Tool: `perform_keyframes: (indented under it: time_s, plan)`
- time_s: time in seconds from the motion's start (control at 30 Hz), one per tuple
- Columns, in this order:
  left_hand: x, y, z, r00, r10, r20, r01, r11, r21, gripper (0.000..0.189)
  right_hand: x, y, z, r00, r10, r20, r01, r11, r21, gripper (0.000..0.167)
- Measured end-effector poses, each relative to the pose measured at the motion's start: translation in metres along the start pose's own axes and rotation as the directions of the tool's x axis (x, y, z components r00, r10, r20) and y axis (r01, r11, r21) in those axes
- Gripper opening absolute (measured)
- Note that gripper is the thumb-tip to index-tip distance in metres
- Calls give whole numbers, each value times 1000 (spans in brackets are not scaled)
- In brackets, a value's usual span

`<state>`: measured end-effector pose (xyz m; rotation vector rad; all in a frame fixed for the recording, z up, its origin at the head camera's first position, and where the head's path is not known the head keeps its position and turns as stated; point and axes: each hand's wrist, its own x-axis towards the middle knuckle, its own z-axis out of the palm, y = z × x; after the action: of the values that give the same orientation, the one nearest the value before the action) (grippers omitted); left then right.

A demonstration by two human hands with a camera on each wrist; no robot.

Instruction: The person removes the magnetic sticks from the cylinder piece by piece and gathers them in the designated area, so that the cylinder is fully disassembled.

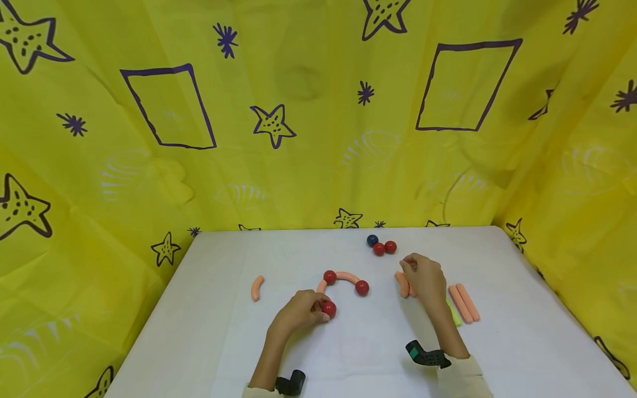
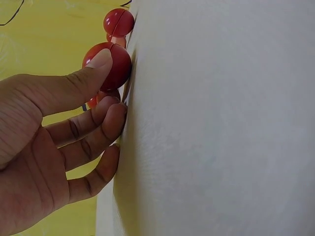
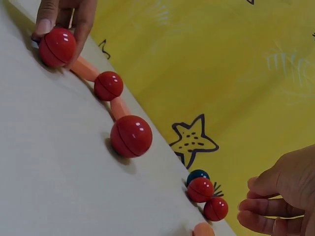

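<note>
My left hand [image 1: 301, 310] grips a red ball [image 1: 328, 309] low on the white table, its thumb lying across the ball in the left wrist view. From there a curved orange stick [image 1: 322, 286] leads to a second red ball [image 1: 330, 277]. Another curved stick [image 1: 348, 276] joins that one to a third red ball [image 1: 362, 287], making an arc. Over on the right, my right hand [image 1: 425, 279] hovers by loose curved orange sticks [image 1: 401, 284], partly hiding them. Its fingers are loosely bent, and the right wrist view shows nothing held between thumb and fingers.
Toward the back lie a dark blue ball [image 1: 372, 240] and two red balls [image 1: 385, 248]. One curved orange stick [image 1: 257, 288] rests at the left. Two straight orange sticks [image 1: 464, 303] and a half-hidden green stick [image 1: 454, 312] lie right. A yellow curtain [image 1: 308, 166] surrounds the table.
</note>
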<state>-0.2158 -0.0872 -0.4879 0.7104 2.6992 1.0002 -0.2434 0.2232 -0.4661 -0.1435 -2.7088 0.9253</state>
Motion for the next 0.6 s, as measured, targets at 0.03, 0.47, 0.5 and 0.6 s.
perform_keyframes:
  time_s: [0.03,0.47,0.5,0.6]
  plan:
    - [0,0,0,1000,2,1,-2,1000,0,28,-1,-2,2,1000,-12,1,12,1000,10,22]
    - [0,-1,0,999,-2,-38,5,998,60,34,-20,-38,39,925,-334,181,305,937,171,6]
    - [0,-1,0,999,-6,-49,9,998,69,34,-23,-42,42,905,-374,203,338,922,191,5]
    - [-1,-2,1,996,-22,-83,30,994,102,33,-30,-51,52,827,-499,260,441,862,252,5]
